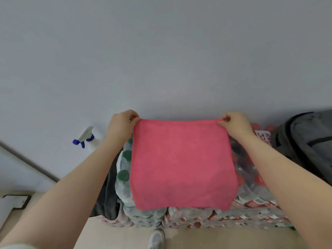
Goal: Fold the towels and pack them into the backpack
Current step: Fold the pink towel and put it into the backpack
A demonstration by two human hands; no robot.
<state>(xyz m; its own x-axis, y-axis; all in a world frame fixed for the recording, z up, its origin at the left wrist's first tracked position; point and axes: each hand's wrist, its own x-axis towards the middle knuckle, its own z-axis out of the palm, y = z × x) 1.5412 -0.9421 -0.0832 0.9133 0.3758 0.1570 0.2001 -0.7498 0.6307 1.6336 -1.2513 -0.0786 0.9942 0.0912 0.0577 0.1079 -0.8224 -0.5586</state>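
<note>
A pink towel hangs spread flat in the air in front of me. My left hand pinches its top left corner and my right hand pinches its top right corner, so the top edge is stretched straight between them. The lower edge hangs free over packs of bottles. A dark grey backpack stands at the right edge, only partly in view.
Shrink-wrapped packs of water bottles are stacked below the towel against a pale wall. A white spray bottle with a blue trigger stands to the left. Dark fabric hangs beside the packs. My shoe is on the beige floor.
</note>
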